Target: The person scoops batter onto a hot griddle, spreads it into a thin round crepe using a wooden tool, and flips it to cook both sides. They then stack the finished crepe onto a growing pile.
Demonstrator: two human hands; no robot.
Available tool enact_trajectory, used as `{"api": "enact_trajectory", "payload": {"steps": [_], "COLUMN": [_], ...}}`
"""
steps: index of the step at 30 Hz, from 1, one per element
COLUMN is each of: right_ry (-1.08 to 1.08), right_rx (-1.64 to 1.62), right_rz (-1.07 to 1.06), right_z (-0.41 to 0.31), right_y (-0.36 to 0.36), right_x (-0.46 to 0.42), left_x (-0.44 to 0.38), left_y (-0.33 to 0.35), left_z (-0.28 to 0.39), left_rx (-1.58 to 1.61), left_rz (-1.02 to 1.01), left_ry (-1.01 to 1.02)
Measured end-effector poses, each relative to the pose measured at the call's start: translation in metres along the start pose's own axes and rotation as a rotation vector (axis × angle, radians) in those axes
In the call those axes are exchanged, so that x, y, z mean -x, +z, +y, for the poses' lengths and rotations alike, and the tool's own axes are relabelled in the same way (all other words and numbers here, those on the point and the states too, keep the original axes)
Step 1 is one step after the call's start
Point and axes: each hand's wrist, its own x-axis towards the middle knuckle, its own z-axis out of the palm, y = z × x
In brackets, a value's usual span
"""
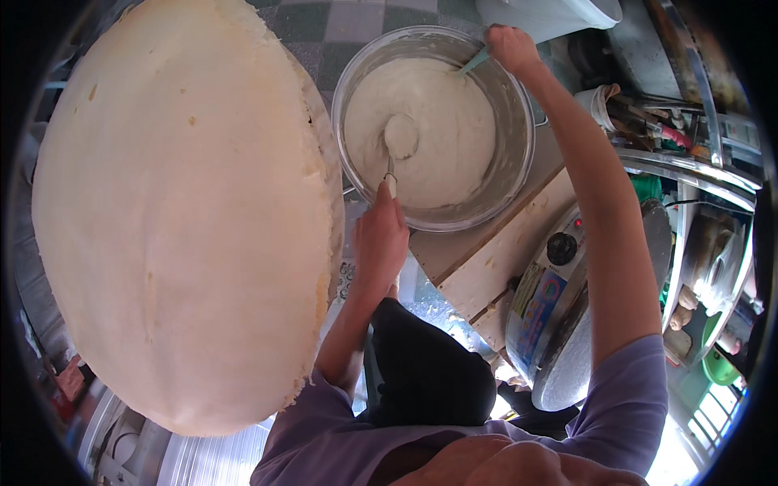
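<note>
A large metal pot (pixel 526 143) stands before me, holding thick pale batter (pixel 447 146). My left hand (pixel 382 240) grips the handle of a ladle (pixel 390 176), whose round bowl is covered with batter and sits at the batter's surface, left of the middle. At the far right of the pot's rim, my right hand (pixel 512 50) is closed around a green spatula-like tool (pixel 474 62); its lower end is hidden in the batter. To the left, close to my left forearm, rises a big stack of thin round pancakes (pixel 182 212) with ragged edges.
A round electric griddle (pixel 556 291) with a black knob and a lit red light stands under my right arm, beside a wooden board (pixel 486 267). A white bucket (pixel 553 13) is beyond the pot. Metal shelving (pixel 687 167) with mixed items lines the right.
</note>
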Motion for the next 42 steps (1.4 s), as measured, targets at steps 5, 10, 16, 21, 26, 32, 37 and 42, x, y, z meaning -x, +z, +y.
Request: {"api": "enact_trajectory", "payload": {"steps": [5, 10, 16, 21, 26, 32, 37, 42], "right_ry": [-0.019, 0.010, -0.078, -0.109, -0.583, -0.414, -0.340, -0.658], "right_rx": [-0.076, -0.115, 0.020, -0.235, -0.241, -0.093, -0.390, -0.190], "right_rz": [0.005, -0.032, -0.213, -0.224, -0.306, -0.336, 0.168, -0.280], "right_z": [0.001, -0.004, -0.034, -0.074, -0.082, 0.014, -0.021, -0.110], "right_y": [-0.005, -0.011, -0.002, 0.022, -0.038, -0.044, 0.047, -0.027], "right_x": [0.011, 0.026, 0.039, 0.054, 0.128, 0.123, 0.075, 0.136], "left_x": [-0.025, -0.044, 0.006, 0.009, 0.016, 0.019, 0.018, 0.012], "left_y": [0.029, 0.021, -0.008, -0.015, -0.006, -0.012, -0.015, -0.023], "left_z": [-0.022, -0.008, 0.027, 0.027, 0.022, 0.006, 0.016, 0.020], "left_rx": [0.083, -0.004, -0.294, -0.242, -0.192, -0.186, -0.122, -0.151], "left_rz": [0.055, -0.017, 0.201, 0.295, 0.314, 0.415, 0.396, 0.398], "left_ry": [0.057, -0.046, 0.074, 0.120, 0.132, 0.139, 0.181, 0.164]}}
